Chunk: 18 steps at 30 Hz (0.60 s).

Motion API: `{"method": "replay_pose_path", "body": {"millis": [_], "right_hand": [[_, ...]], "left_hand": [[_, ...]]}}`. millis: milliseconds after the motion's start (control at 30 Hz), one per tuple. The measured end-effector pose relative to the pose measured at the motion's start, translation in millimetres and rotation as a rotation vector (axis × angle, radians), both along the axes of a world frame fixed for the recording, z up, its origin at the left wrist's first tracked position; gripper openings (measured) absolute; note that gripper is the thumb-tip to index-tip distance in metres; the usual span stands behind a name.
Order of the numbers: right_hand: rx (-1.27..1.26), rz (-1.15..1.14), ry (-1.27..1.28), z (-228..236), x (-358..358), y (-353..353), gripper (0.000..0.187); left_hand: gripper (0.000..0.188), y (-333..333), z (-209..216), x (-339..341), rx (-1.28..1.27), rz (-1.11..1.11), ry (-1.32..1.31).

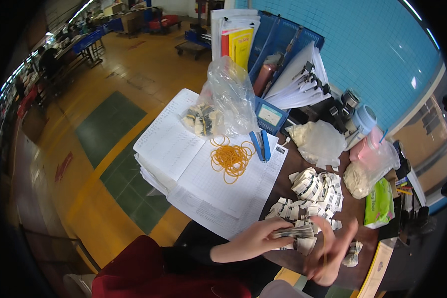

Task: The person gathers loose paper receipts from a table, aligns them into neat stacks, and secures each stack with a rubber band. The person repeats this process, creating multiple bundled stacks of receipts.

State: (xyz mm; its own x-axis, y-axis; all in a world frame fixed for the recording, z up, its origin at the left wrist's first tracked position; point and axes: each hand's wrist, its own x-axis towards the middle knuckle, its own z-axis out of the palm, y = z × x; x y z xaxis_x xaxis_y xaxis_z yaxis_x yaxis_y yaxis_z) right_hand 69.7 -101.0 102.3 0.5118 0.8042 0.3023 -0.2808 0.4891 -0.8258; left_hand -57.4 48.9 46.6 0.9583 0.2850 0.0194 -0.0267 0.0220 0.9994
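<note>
My left hand (256,241) pinches a stack of small white printed labels (297,232) over the near edge of the dark table. Close beside it, my right hand (335,251) is smeared by motion, its fingers spread around a thin orange rubber band (325,256) that seems looped on them. Just beyond both hands lie several piles of white labels (317,188). A small bundle of labels (352,254) rests right of my right hand. Farther off, a tangle of orange rubber bands (231,160) lies on an open notebook (211,196).
A blue stapler (261,145) sits beside the bands. Behind stand a clear plastic bag (228,99) with labels inside, a blue file rack (273,37) and clipped papers (300,82). Rightward are another filled bag (317,141), a green tissue pack (379,203) and a pink container (366,148).
</note>
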Motion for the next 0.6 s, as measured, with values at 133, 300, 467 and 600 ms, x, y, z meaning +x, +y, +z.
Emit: {"method": "replay_pose_path", "body": {"millis": [133,300,467,600], "right_hand": [[0.141,0.169,-0.602,-19,2,-38,0.073],[0.733,0.256,0.279,-49,34,-81,0.062],[0.358,-0.38,0.27,-60,38,-74,0.102],[-0.363,-0.526,-0.049,-59,14,-72,0.114]], "left_hand": [[0.037,-18,3,37,-0.18,0.13,0.044],[0.035,-27,5,55,-1.307,-0.06,-0.127],[0.037,-48,12,56,-1.198,-0.374,-0.069],[0.033,-54,-2,66,-0.196,-0.484,-0.071]]}}
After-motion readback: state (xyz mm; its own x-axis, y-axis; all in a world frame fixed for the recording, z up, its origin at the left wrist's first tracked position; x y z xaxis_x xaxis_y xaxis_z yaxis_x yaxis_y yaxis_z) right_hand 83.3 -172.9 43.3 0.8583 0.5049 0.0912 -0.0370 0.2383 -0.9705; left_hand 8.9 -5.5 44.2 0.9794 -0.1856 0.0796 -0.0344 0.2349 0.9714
